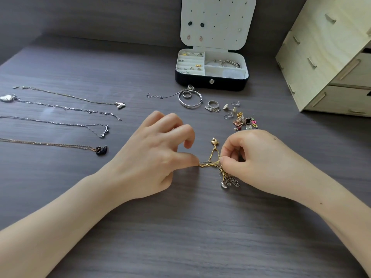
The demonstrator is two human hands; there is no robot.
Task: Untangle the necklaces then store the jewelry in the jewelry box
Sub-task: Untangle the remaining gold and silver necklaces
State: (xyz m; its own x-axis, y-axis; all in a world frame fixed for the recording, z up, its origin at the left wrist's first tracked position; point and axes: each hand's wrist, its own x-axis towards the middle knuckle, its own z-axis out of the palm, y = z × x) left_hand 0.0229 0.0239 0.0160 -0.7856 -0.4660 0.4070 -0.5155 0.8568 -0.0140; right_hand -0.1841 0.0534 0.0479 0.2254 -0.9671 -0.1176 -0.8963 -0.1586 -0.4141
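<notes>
A tangle of gold and silver necklace chains (212,163) is stretched between my hands just above the dark table. My left hand (158,155) pinches its left end between thumb and forefinger. My right hand (259,157) pinches the right side, where a silver heart pendant (223,185) and loose chain hang down. A gold swan pendant (214,141) lies above the tangle. Several untangled necklaces lie in rows at the left, the nearest with a black swan pendant (101,150). The jewelry box (211,82) stands open at the back, with rings, earrings and a bead bracelet in its compartments.
Loose pieces lie in front of the box: a silver bangle (190,105), a ring (212,103) and a heap of small earrings and charms (241,119). A pale wooden drawer unit (325,57) stands at the right. The table (180,237) is dark wood grain.
</notes>
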